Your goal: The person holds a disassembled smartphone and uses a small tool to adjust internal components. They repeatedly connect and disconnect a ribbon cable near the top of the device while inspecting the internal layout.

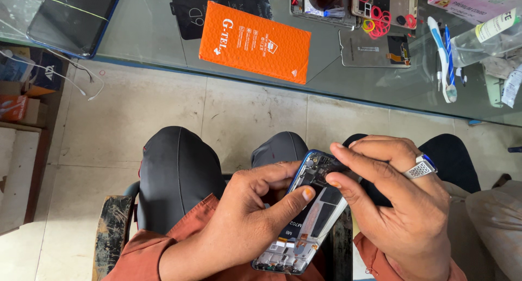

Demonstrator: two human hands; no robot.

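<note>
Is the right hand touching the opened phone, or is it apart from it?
Touching. The head view shows the right hand with its fingertips pressed on the upper end of the opened phone.

This is a phone repair shop, no doubt about it. Across the far side runs a glass tabletop [152, 31] loaded with the trade's clutter: an orange spare-part packet [255, 41], a dark screen panel [73, 17] at far left, a black protector sleeve [190, 14] and a bare display module with its flex cable [375, 48]. Far right, opened handsets with their backs off [383, 3] sit among little red and yellow rings [378, 20], beside a blue-and-white brush [443, 58] and a clear bottle [486, 33]. Down on the near side, a stripped phone with its boards exposed [307, 215] is open over a tiled floor [163, 112], cardboard boxes [19, 104] stacked at left.
</note>
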